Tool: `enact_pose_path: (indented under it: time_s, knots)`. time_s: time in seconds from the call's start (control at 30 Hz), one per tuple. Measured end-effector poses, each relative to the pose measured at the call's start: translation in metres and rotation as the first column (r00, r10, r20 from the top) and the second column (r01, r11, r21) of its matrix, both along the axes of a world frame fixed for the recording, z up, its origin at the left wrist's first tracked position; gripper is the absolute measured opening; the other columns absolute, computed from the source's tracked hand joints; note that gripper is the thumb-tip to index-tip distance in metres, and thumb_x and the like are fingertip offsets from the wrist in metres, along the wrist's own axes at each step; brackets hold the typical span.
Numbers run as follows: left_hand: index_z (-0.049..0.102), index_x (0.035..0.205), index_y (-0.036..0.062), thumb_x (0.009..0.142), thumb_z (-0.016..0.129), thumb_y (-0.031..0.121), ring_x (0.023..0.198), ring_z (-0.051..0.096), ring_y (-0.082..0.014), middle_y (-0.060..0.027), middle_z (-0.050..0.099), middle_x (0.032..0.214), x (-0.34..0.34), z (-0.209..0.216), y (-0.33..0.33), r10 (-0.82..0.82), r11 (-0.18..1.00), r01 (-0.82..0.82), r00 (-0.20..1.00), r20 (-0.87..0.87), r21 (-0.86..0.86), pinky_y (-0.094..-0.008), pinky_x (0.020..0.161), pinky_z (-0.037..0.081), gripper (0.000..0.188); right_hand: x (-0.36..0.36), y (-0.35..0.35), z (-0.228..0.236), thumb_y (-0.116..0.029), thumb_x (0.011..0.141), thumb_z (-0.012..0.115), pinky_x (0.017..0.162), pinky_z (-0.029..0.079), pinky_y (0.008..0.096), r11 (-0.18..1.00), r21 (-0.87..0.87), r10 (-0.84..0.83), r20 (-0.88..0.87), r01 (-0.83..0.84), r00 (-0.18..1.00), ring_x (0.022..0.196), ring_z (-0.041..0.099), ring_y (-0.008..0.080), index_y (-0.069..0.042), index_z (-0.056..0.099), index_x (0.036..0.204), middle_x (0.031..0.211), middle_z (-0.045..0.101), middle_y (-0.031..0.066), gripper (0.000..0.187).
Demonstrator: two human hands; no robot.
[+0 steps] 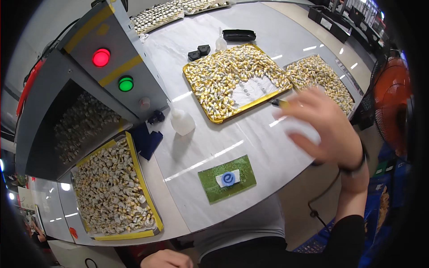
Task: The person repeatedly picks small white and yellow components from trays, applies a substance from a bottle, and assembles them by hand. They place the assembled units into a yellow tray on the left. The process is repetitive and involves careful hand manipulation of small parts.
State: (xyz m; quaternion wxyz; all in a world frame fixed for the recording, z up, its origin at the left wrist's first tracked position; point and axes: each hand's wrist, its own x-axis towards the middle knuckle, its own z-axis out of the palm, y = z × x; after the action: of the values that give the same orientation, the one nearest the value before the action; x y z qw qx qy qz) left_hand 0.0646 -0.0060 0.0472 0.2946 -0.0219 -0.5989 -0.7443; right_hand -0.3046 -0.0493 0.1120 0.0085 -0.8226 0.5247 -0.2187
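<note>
My right hand (319, 120) is raised over the right side of the table, near the tray's lower right corner. Its fingers are smeared by motion, with the thumb apart from them; whether anything is held I cannot tell. At the lower edge lies the back of my left hand (166, 259), its fingers hidden or cut off. Between the hands, a green mat (243, 181) bears a white patch (219, 180) and a round blue piece (228, 178). Beyond it, a yellow-edged tray (248, 107) holds many small white-and-yellow pieces (210, 80) around a bare patch.
A white squeeze bottle (182, 123) stands beside a grey machine (107, 35) with red and green lights. Left is another piece-filled tray (156, 223); another filled tray (319, 73) is at right. A black case (239, 35) lies at the back. An orange fan (393, 98) stands right.
</note>
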Motion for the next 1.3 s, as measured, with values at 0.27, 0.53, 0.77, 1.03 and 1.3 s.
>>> enact_pose_path:
  time_s: [0.27, 0.53, 0.77, 1.03, 1.3]
  knots:
    - [0.061, 0.089, -0.0007, 0.084, 0.064, 0.017, 0.061, 0.048, -0.0182, -0.0105, 0.052, 0.074, -0.072, -0.047, 0.024, 0.267, 0.898, -0.179, 0.948, -0.174, 0.402, -0.0286, 0.054, 0.043, 0.019, -0.051, -0.198, -0.066, 0.002, 0.068, 0.051, 0.087, 0.045, 0.0404, 0.891, 0.345, -0.26, -0.147, 0.296, 0.954, 0.102, 0.054, 0.0342, -0.015, 0.061, 0.111, 0.104, 0.056, 0.0192, 0.048]
    - [0.056, 0.103, -0.0049, 0.089, 0.057, 0.026, 0.059, 0.052, -0.0169, -0.0113, 0.056, 0.074, -0.026, -0.056, 0.035, 0.245, 0.812, -0.255, 0.965, 0.089, 0.524, -0.0283, 0.054, 0.045, 0.034, -0.026, -0.16, -0.055, 0.017, 0.067, 0.039, 0.086, 0.044, 0.0363, 0.917, 0.398, 0.083, -0.103, -0.035, 0.991, 0.105, 0.052, 0.0305, -0.007, 0.058, 0.111, 0.113, 0.054, 0.0156, 0.054]
    - [0.051, 0.103, -0.0061, 0.09, 0.056, 0.027, 0.061, 0.059, -0.0214, -0.0171, 0.06, 0.075, -0.041, -0.052, 0.035, 0.121, 0.811, -0.102, 0.993, 0.004, 0.576, -0.0347, 0.062, 0.051, 0.036, -0.051, -0.19, -0.044, 0.014, 0.065, 0.039, 0.074, 0.046, 0.0352, 0.868, 0.395, -0.24, -0.198, 0.301, 0.95, 0.091, 0.057, 0.031, -0.01, 0.057, 0.117, 0.1, 0.058, 0.0189, 0.059]
    - [0.05, 0.101, -0.0046, 0.091, 0.055, 0.023, 0.064, 0.06, -0.023, -0.0198, 0.061, 0.079, -0.038, -0.056, 0.041, 0.159, 0.748, -0.102, 0.987, -0.028, 0.655, -0.0366, 0.064, 0.052, 0.03, -0.022, -0.174, -0.056, 0.012, 0.066, 0.041, 0.085, 0.045, 0.038, 0.897, 0.412, -0.086, -0.194, 0.161, 0.977, 0.103, 0.053, 0.0333, -0.009, 0.056, 0.115, 0.113, 0.053, 0.0187, 0.055]
    - [0.059, 0.098, -0.0047, 0.084, 0.066, 0.025, 0.075, 0.061, -0.0249, -0.0147, 0.061, 0.083, -0.043, -0.08, 0.028, 0.23, 0.857, -0.114, 0.957, -0.176, 0.502, -0.0333, 0.068, 0.051, 0.034, -0.02, -0.151, -0.057, -0.013, 0.069, 0.071, 0.073, 0.048, 0.0389, 0.948, 0.237, -0.154, -0.248, 0.214, 0.956, 0.086, 0.061, 0.03, -0.005, 0.065, 0.096, 0.084, 0.064, 0.0139, 0.028]
